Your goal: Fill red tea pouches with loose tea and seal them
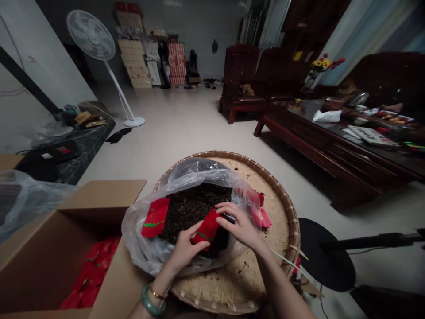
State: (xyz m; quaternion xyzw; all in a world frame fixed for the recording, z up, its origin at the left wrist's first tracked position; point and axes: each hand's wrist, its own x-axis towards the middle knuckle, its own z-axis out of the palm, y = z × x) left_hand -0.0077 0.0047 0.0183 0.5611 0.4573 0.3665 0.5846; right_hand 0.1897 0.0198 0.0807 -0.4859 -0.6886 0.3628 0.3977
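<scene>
Red packet (206, 229), one, over dark dried leaves (187, 212) in a clear plastic bag (141, 252); left hand (186, 248) pinching its near end, right hand (241, 227) gripping a dark tool (229, 217); apparently far-end work, calling for steadiness.

Left hand (186, 246): we held the lower end of a red packet (207, 228) between thumb and fingers.
Right hand (241, 228): we had our fingers at its upper end, a small dark object (229, 217) under them.
Plastic bag (141, 252): we saw dark, dry leafy bits (189, 204) inside and a second red packet (155, 217) at its left.
Woven tray (229, 290): we saw the bag on it.
Cardboard box (29, 252): to our left, we saw more red packets (94, 272) inside.
</scene>
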